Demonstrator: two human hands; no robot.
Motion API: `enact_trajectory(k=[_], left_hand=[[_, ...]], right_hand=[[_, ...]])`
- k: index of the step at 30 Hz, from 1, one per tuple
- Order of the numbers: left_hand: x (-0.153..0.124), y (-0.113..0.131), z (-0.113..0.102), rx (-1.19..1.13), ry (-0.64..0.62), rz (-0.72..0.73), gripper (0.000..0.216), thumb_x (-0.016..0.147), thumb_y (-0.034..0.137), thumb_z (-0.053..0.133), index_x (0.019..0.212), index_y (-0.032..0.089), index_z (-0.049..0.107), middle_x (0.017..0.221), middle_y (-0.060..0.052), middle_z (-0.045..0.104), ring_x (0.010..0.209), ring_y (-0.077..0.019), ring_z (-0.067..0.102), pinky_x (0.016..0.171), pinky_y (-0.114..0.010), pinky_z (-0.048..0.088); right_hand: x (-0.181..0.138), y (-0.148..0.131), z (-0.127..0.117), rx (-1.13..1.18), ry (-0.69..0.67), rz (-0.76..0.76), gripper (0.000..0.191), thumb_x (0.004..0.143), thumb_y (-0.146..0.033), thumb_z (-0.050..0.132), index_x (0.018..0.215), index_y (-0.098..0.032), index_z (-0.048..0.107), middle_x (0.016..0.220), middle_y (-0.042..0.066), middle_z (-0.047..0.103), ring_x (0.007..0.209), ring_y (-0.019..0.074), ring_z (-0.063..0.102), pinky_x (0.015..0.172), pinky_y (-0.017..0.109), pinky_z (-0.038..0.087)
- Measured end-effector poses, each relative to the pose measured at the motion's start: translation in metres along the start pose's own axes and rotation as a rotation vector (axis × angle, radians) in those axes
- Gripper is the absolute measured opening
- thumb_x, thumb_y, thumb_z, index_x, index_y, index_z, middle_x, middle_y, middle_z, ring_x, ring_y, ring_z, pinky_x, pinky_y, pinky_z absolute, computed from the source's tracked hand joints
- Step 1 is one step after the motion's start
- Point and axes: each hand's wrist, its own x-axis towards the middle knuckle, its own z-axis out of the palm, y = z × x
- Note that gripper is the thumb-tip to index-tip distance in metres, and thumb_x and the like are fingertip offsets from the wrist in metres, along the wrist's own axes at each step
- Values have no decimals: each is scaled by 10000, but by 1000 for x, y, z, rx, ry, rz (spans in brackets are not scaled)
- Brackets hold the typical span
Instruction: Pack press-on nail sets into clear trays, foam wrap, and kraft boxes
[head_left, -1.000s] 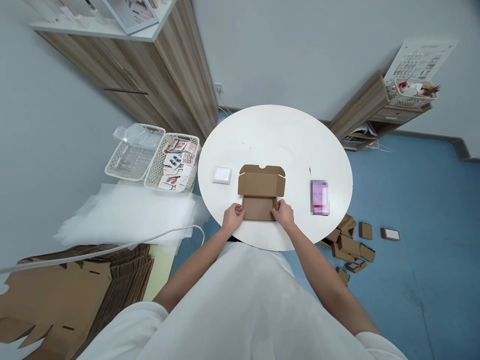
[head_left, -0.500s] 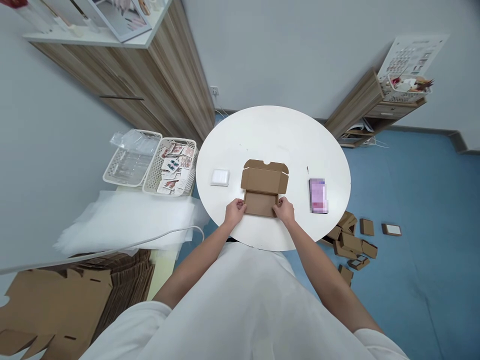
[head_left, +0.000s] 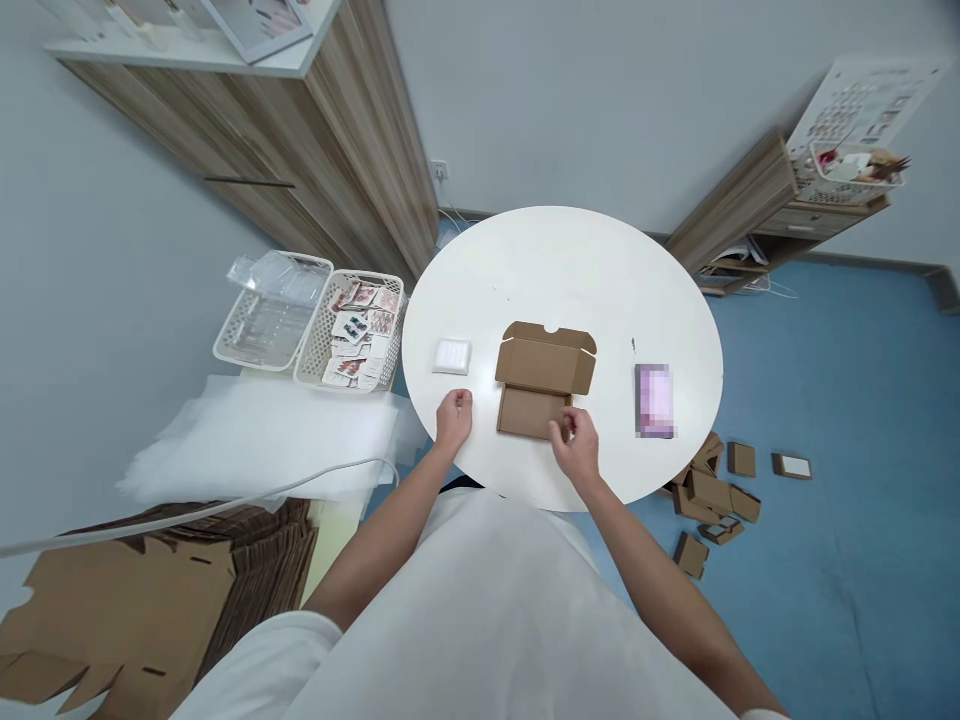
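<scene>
An open brown cardboard box (head_left: 541, 385) with its lid standing up lies on the round white table (head_left: 562, 280). My right hand (head_left: 576, 447) rests at the box's near right corner, fingers curled against its edge. My left hand (head_left: 454, 415) is off the box, loosely curled with nothing in it, between the box and a small white pad (head_left: 451, 356). A purple packet (head_left: 654, 400) lies to the right of the box.
Two white baskets (head_left: 315, 320) stand left of the table, one with clear plastic, one with small cards. White foam sheets (head_left: 262, 435) and flat cardboard blanks (head_left: 150, 590) lie at lower left. Several small folded boxes (head_left: 712, 490) are scattered on the blue floor at the right.
My left hand has let go of the box's left side and moved left towards the white pad. My right hand has slid to the box's near corner.
</scene>
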Motion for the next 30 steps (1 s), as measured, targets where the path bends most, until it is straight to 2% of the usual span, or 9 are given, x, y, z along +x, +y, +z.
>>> enact_trajectory(k=[3, 6, 10, 14, 20, 25, 30], left_hand=[[20, -9, -15, -11, 145, -21, 294, 795, 342, 469, 1016, 160, 536, 1041, -101, 563, 920, -179, 553, 837, -325, 425], [41, -14, -27, -12, 203, -71, 381, 784, 341, 497, 1109, 143, 492, 1156, -138, 497, 1005, -200, 521, 870, -334, 414], [70, -15, -36, -3, 168, -104, 433, 804, 329, 479, 1188, 130, 451, 1219, -153, 469, 1058, -211, 504, 921, -340, 385], [96, -16, -40, 5, 81, -112, 467, 817, 286, 459, 1246, 104, 418, 1225, -156, 484, 1079, -210, 505, 945, -325, 371], [111, -22, -39, 32, -59, -37, 423, 781, 195, 488, 1197, 120, 501, 1199, -131, 523, 952, -186, 584, 941, -323, 385], [104, -33, -41, -71, -98, -69, 434, 740, 127, 490, 1171, 150, 534, 1100, -76, 614, 952, -163, 591, 913, -310, 418], [84, -33, -51, -168, -56, -99, 438, 693, 94, 498, 1122, 139, 576, 1040, -76, 640, 889, -160, 614, 842, -285, 466]], right_hand=[[2, -36, 29, 96, -292, -139, 246, 764, -309, 468, 972, -198, 538, 847, 52, 542, 798, 173, 516, 714, 311, 433], [16, -61, 74, 207, -478, -53, 381, 751, -313, 489, 1120, -215, 491, 1074, 75, 533, 924, 182, 531, 818, 335, 432], [46, -72, 132, 260, -505, 210, 579, 744, -354, 495, 1284, -199, 355, 1343, 97, 365, 1200, 229, 381, 975, 379, 333], [72, -79, 165, 393, -462, 413, 667, 742, -328, 489, 1342, -164, 248, 1411, 99, 269, 1259, 220, 317, 1004, 350, 309], [84, -87, 181, 585, -409, 393, 584, 708, -197, 467, 1280, -200, 349, 1220, 49, 520, 1085, 171, 504, 904, 310, 418], [79, -82, 180, 577, -390, 462, 544, 677, -137, 459, 1218, -193, 436, 1225, 49, 524, 1068, 157, 521, 879, 291, 440], [65, -86, 167, 589, -376, 451, 483, 685, -144, 469, 1167, -179, 498, 1204, 61, 543, 1062, 160, 529, 894, 299, 434]])
